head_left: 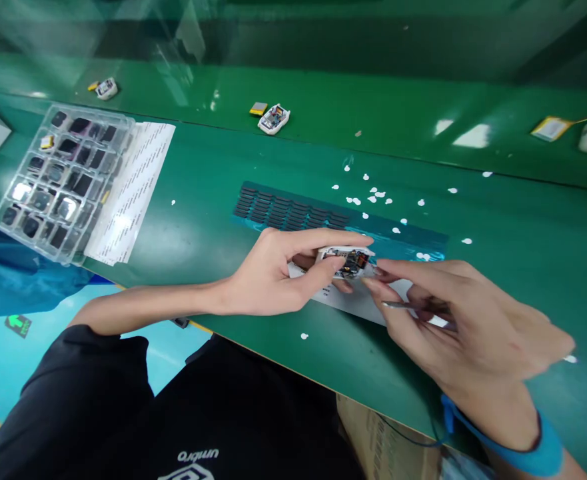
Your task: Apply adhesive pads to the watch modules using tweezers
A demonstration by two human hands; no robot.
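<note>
My left hand grips a small white device housing, its open side up and a circuit board showing inside. The thumb lies across the near edge of the housing. My right hand is closed, with its thumb and forefinger together at the right end of the housing; what lies between those fingertips, if anything, is too small to tell. Tucked under the curled fingers of that hand is a slim metal tool that looks like tweezers. A white sheet lies beneath both hands.
Small white round stickers are scattered beyond a blue film with rows of dark strips. Open devices with yellow batteries stand along the back. To the left are a clear compartment tray and a printed sheet. A blue wrist strap trails a cord.
</note>
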